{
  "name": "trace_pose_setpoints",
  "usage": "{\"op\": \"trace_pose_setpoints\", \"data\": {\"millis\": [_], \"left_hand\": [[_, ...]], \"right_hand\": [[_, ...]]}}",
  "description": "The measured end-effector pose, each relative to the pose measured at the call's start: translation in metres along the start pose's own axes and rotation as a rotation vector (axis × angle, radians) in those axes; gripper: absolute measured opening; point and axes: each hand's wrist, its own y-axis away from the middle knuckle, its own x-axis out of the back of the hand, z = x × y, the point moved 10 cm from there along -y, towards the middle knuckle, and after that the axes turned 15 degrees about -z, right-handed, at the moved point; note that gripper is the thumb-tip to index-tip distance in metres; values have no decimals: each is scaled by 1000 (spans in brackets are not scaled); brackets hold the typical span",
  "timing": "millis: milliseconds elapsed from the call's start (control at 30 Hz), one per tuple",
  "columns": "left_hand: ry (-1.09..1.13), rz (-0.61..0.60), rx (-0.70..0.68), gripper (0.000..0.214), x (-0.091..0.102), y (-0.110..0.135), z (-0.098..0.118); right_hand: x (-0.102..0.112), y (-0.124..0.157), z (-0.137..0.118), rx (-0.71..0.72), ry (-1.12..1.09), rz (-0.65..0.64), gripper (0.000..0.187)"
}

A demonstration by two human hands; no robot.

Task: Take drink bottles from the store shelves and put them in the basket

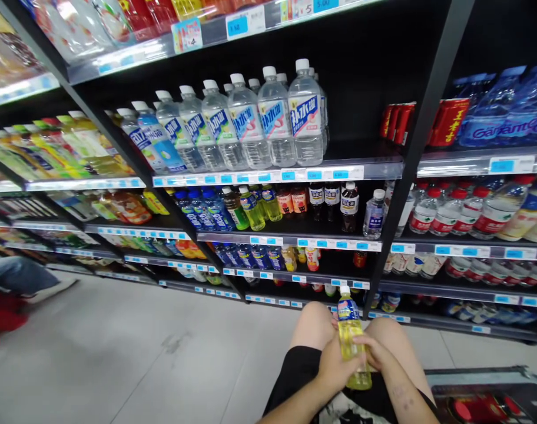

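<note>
I hold a bottle of yellow drink (350, 330) with a blue label and a white cap upright over my knees. My left hand (334, 370) wraps round its lower left side. My right hand (376, 353) grips it from the right, fingers closed on the body. Both hands sit low in the head view, in front of black drink shelves. The shelf (290, 238) straight ahead carries similar yellow-green bottles (252, 209), with a gap beside them.
Large clear water bottles (272, 121) fill the upper shelf. Red-capped bottles (449, 209) stand to the right. A dark basket or cart (489, 394) with red-topped items is at the lower right. Another person's leg (16, 274) shows at far left on the grey floor.
</note>
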Motion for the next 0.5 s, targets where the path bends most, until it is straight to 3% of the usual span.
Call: {"op": "trace_pose_setpoints", "data": {"millis": [100, 200, 267, 400, 500], "left_hand": [[36, 51, -64, 56, 21, 3, 7], [66, 145, -179, 56, 67, -4, 32], [4, 283, -243, 59, 114, -12, 52], [-241, 667, -242, 68, 227, -28, 91], [-308, 790, -276, 52, 296, -47, 120]], "right_hand": [[7, -7, 16, -29, -42, -41, 79], [18, -10, 23, 2, -83, -17, 64], [20, -11, 28, -2, -117, -33, 57], [28, -10, 31, -21, -107, -36, 62], [32, -11, 33, -34, -104, -29, 66]]}}
